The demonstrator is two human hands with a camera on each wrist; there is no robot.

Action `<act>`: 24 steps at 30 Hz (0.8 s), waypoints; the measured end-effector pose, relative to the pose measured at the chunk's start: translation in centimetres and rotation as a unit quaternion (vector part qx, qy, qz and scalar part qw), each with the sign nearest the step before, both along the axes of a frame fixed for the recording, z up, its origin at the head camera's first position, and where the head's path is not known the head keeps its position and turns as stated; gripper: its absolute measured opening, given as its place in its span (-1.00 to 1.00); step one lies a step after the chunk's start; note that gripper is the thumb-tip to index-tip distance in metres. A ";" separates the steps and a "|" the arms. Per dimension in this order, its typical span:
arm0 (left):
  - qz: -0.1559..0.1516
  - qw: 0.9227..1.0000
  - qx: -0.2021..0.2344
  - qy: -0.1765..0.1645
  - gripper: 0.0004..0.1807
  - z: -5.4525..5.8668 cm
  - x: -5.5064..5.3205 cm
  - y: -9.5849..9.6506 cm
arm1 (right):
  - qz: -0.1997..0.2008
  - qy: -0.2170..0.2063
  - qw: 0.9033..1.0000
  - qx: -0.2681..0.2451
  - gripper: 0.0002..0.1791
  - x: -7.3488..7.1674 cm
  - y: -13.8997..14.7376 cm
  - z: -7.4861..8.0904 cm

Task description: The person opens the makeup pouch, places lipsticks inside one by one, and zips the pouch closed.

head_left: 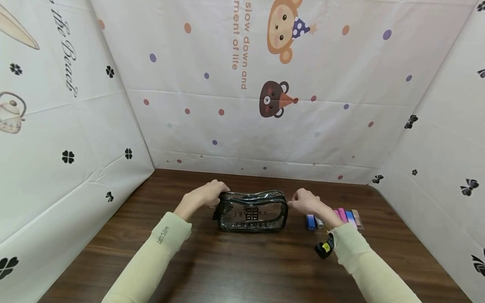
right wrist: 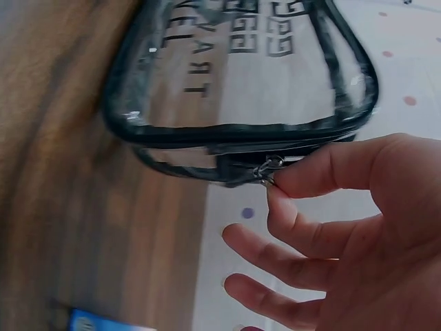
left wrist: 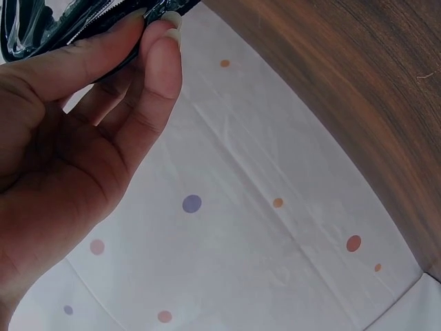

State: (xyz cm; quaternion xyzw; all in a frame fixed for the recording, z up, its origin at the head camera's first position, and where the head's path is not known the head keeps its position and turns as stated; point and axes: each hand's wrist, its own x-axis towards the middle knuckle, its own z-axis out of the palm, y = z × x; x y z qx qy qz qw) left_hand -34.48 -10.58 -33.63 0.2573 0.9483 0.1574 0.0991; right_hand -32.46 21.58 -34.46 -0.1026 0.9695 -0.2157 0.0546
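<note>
A clear travel pouch (head_left: pixel 251 215) with black trim and printed lettering stands upright on the wooden table. Its upper left corner is pinched by my left hand (head_left: pixel 202 195); in the left wrist view, thumb and fingers (left wrist: pixel 162 65) close on the black edge beside the zipper. At the opposite end, my right hand (head_left: pixel 306 202) pinches the small metal zipper pull (right wrist: pixel 267 167) between thumb and index finger. The other right-hand fingers (right wrist: pixel 275 265) are spread below it, holding nothing. Through the pouch's clear side no contents show.
Right of the pouch lie a blue box (head_left: pixel 310 222), a silvery cylinder (head_left: pixel 319 223), pink tubes (head_left: pixel 342 215) and other small items, partly behind my right forearm. A black strap device (head_left: pixel 323 249) hangs at the right wrist. Printed cloth walls (head_left: pixel 242 139) border the table (head_left: pixel 250 265).
</note>
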 end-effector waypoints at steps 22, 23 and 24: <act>-0.075 0.995 0.063 -0.003 -0.82 1.5 0.3 -0.1 | 0.007 -0.019 1.000 -0.022 -0.49 -0.5 0.7 -2.0; -0.072 0.996 0.056 -0.003 -0.81 1.5 0.4 -0.1 | 0.007 -0.020 0.999 -0.025 -0.49 -0.5 0.7 -2.0; -0.068 0.996 0.050 -0.006 -0.80 1.5 0.4 -0.1 | 0.009 -0.020 0.999 -0.029 -0.49 -0.6 0.6 -2.1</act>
